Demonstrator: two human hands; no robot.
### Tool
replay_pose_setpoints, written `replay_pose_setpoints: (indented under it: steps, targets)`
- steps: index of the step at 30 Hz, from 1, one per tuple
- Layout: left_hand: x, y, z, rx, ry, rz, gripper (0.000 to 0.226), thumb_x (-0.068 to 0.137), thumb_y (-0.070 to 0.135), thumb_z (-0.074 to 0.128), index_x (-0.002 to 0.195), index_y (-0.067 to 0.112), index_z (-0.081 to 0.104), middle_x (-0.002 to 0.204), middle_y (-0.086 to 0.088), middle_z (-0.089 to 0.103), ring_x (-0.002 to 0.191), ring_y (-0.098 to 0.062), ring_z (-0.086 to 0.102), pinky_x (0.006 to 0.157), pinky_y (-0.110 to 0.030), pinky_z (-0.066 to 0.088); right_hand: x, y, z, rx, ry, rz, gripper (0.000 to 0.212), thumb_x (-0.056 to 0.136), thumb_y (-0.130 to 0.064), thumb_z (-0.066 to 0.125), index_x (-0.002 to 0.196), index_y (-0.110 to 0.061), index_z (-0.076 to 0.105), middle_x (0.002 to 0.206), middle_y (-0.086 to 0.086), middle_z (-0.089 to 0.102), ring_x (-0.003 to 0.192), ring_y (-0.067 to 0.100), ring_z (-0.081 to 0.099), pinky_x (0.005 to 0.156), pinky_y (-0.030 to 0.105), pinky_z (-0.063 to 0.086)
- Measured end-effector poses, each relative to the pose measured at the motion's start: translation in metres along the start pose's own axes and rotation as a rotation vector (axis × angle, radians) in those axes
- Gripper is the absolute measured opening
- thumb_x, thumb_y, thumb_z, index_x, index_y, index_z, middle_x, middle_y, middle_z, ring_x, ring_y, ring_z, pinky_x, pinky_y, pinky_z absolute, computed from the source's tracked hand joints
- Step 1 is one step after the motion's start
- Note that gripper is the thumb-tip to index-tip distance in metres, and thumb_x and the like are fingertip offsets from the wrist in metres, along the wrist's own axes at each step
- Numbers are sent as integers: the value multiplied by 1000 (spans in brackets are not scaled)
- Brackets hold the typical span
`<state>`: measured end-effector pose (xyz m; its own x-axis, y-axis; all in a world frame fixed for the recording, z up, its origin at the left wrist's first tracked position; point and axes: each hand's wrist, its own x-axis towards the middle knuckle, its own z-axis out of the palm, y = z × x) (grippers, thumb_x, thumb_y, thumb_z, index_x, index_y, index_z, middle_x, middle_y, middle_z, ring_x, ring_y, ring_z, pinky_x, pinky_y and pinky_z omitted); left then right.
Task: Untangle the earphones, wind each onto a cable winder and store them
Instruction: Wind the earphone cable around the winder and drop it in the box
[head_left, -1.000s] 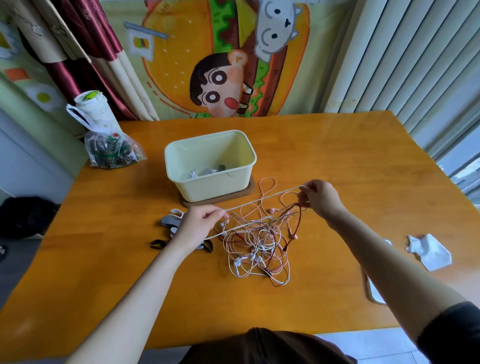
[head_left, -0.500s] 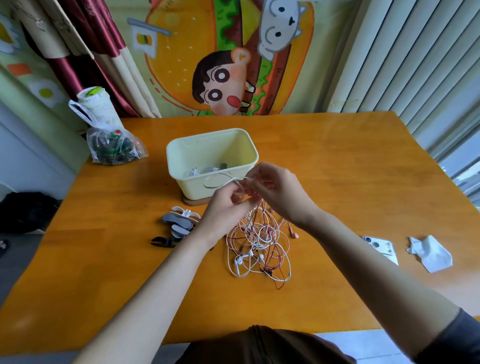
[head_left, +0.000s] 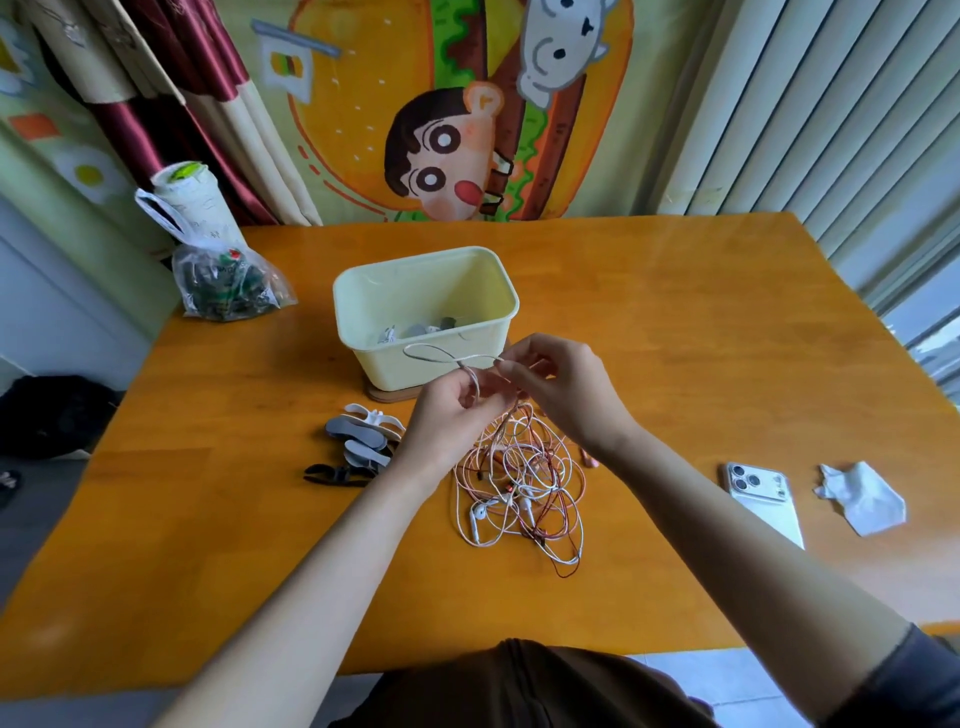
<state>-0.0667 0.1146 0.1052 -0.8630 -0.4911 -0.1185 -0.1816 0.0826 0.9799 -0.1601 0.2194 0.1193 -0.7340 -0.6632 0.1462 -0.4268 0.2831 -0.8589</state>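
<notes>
Your left hand (head_left: 448, 415) and right hand (head_left: 558, 387) both pinch one white cable (head_left: 441, 355), looped before the far tub (head_left: 426, 317). Draw it slowly from the tangle (head_left: 519, 483) lying near you, without tightening knots.

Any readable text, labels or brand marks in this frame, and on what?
None can be read.
Bag: print on its contents, blurred.
Phone: mark beside the cameras, too small.
Poster: pictures only, no words visible.
</notes>
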Motion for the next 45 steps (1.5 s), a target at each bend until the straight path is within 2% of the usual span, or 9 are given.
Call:
replay_pose_setpoints:
  steps: [5,9,15,21,27,32,36,40,45]
  targets:
    - [-1,0,3,-11,27,1,10,88,16,68,88,26,66,87,9,71,81,8,65,72,-8,48,3,-4,2,-46,-14,-31,2,83,-17,70,84,-17,72,81,-4,66,77,11,62,70,21,48]
    - [-3,-1,3,29,33,-6,12,91,14,63,86,25,66,88,3,72,89,-5,66,81,-19,50,1,0,5,20,-21,-16,9,90,-19,63,86,-13,69,77,-2,65,69,8,58,64,17,44]
    - [-1,-3,0,0,77,-16,12,94,13,57,84,18,59,42,19,49,45,5,47,50,-9,35,-6,15,9,-62,-175,19,18,97,-12,48,91,-17,64,77,-8,60,69,0,53,66,19,41]
    - [0,-8,-6,-40,116,-94,18,99,16,48,82,17,55,54,10,48,49,-2,39,51,-16,34,-11,17,2,-89,-131,23,12,90,-20,63,81,-13,65,69,-6,64,65,9,61,67,27,52]
    - [-1,-9,-3,-70,94,-116,17,102,11,39,87,15,46,75,3,63,47,-2,36,49,-21,29,-13,15,6,125,10,262,21,99,-24,42,83,-16,54,92,15,67,89,32,64,83,53,51]
    - [3,-14,-3,-54,96,-127,17,102,17,41,88,16,51,81,-11,48,59,-10,36,54,-21,31,-16,-3,1,369,-89,181,21,100,-16,41,85,-18,55,84,-7,61,77,3,53,70,14,41]
    - [3,-5,-3,-74,67,-55,19,102,13,39,86,15,48,64,2,45,53,-4,40,47,-11,33,-19,-7,-4,541,-262,155,21,97,-9,42,81,-16,53,63,-17,55,56,0,41,56,15,33]
    - [4,-8,-1,16,-33,27,17,101,11,42,86,19,44,78,-4,48,72,-6,49,70,-23,41,-18,-8,-9,237,-373,28,28,89,-41,58,77,-15,59,58,-17,51,56,1,40,56,17,33]
    - [0,-15,5,67,-45,-27,10,101,13,42,94,13,49,80,-2,59,76,-10,59,72,-25,45,-15,2,-13,-172,-363,-81,25,97,-23,51,78,-16,65,48,-16,47,46,4,39,48,18,26]
